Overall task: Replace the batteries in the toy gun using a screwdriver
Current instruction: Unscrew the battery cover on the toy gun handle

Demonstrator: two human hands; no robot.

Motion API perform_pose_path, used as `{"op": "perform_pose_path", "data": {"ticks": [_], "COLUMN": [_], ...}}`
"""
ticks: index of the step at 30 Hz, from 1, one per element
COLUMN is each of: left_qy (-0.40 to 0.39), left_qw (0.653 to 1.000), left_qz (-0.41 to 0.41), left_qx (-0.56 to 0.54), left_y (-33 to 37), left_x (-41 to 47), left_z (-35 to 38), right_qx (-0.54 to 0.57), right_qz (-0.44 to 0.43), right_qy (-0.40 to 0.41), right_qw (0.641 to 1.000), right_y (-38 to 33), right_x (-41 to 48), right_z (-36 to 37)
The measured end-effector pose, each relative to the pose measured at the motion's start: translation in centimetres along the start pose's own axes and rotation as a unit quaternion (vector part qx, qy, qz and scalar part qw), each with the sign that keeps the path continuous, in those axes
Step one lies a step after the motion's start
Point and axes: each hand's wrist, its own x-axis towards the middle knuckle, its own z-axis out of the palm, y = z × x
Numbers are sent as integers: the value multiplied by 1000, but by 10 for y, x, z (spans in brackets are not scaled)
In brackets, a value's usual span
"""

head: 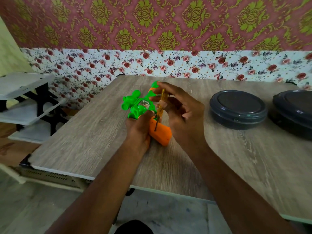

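So the toy gun (133,110) sits a bit above the middle of the frame, held just over the wood-grain counter (84,132). It's bright green plastic up top with a chunky scope-looking bit, plus a little clear window with something shiny inside that I can't make out. The orange grip (161,135) points down toward the bottom of the frame. The left hand (140,130) is wrapped around the gun where green meets orange, so that whole stretch is covered. The right hand (184,115) pinches a screwdriver (160,110) with a see-through yellow handle. Its fingers (167,87) are curled round the top of the handle, and the thin metal shaft comes down onto a dark spot on the orange grip. The screw itself is way too small to see. The far end of the barrel is hidden behind those right fingers too. The counter looks smeary with blur near the bottom. Over at the right there's a dark round lidded container (238,108), and a second one (297,112) is cut off by the right edge.
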Motion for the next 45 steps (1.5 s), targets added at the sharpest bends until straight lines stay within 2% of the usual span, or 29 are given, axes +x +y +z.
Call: {"op": "perform_pose_path", "data": {"ticks": [2,7,12,18,24,29,34,41,45], "left_qy": [-18,-25,-7,-20,-8,1,4,7,24], "left_qw": [1000,999,1000,1000,1000,1000,1000,1000,999], "left_qz": [6,8,10,3,1,-4,3,-13,-10], "left_qx": [-5,-24,4,4,13,6,3,8,19], "left_y": [0,0,-3,-2,-2,-1,-3,-3,-4], "left_x": [-1,-3,2,3,5,4,5,7,8], "left_z": [-1,1,-2,-2,-3,-1,-1,0,-1], "right_qx": [7,-79,-5,-63,28,-84,-20,-82,-60], "right_qz": [1,-46,14,-32,32,-40,10,-21,-10], "right_qy": [-10,17,-5,-9,-50,-17,-21,-22,-21], "right_qw": [1000,996,1000,997,998,996,1000,996,998], "right_y": [-2,0,1,-4,-3,-4,-4,-4,-2], "right_x": [0,1,-2,1,0,2,-1,2,1], "right_z": [1,2,2,4,2,3,4,3,0]}}
